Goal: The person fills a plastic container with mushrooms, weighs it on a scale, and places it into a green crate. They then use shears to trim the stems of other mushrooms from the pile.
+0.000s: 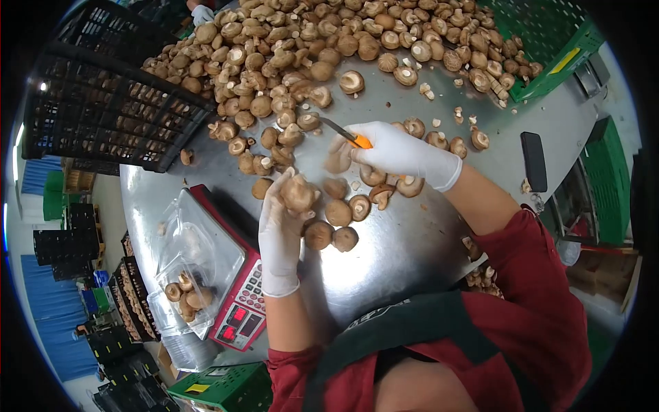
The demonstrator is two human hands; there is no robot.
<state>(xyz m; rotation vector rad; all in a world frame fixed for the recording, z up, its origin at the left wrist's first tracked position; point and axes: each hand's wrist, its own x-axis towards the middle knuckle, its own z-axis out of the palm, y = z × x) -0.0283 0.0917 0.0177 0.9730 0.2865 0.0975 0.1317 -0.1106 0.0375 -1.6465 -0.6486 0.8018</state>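
Observation:
My left hand [277, 237], in a white glove, is closed around a brown mushroom [300, 196], its thumb and fingers curled along the side. In my gloved right hand [405, 152] is a small knife [360, 141] with an orange handle and a dark curved blade pointing up and left, toward the pile. A blurred mushroom [338, 155] shows beside the right fingers. Several loose mushrooms [338, 213] lie on the metal table [405, 254] between and below the hands. Close above the left hand, the edge of a large mushroom heap [288, 55] spreads down the table.
A red scale [237, 302] stands at left, with a clear plastic tray [199, 254] of mushrooms on it. Black crates [117, 103] rise at upper left, a green crate [556, 48] at upper right. A phone [533, 162] lies at right. Another person's gloved hand [202, 14] is at the far edge.

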